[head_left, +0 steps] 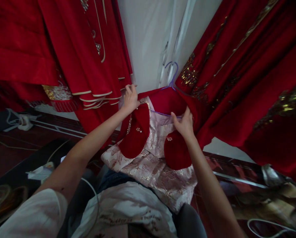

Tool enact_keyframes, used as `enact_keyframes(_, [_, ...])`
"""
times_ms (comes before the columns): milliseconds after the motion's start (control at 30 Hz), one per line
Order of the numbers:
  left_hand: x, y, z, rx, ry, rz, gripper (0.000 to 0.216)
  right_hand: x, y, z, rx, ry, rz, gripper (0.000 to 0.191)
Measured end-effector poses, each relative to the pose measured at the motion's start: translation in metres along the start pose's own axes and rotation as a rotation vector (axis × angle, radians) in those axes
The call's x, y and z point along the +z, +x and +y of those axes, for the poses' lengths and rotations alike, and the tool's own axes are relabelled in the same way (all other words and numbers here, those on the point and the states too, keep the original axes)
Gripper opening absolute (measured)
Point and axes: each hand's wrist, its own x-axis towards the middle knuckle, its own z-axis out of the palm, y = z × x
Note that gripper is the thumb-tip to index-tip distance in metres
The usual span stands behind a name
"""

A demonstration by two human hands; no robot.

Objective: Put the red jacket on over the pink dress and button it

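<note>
In front of my lap a small dress [156,142] hangs on a purple hanger [173,79]. Its body is pale pink brocade, with red velvet panels at the front carrying small flower-shaped ornaments, and the inside of the back is red. My left hand [131,99] grips the dress at the left shoulder, fingers curled over the edge. At the opposite shoulder my right hand [185,124] holds the cloth, thumb toward the neckline and fingers partly hidden behind the fabric. The hem lies against my legs.
Red garments [88,49] with pale trim hang at the left; red garments with gold embroidery [237,66] hang at the right. Behind the hanger is a pale wall [145,39]. A dark surface at lower left bears a small white object [40,172]. Blurred items lie at lower right.
</note>
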Motion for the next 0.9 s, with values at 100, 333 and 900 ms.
enact_keyframes(100, [-0.018, 0.018, -0.022, -0.082, 0.080, -0.162, 0.041, -0.023, 0.015, 0.023, 0.005, -0.178, 0.004, 0.077])
enact_keyframes(333, [-0.034, 0.018, -0.053, -0.304, -0.279, -0.527, 0.022, -0.080, 0.054, 0.035, 0.182, -0.406, -0.105, 0.073])
enact_keyframes(900, [-0.031, 0.023, -0.034, -0.065, -0.701, -0.778, 0.050, -0.097, 0.045, 0.051, 0.089, 0.289, -0.161, 0.026])
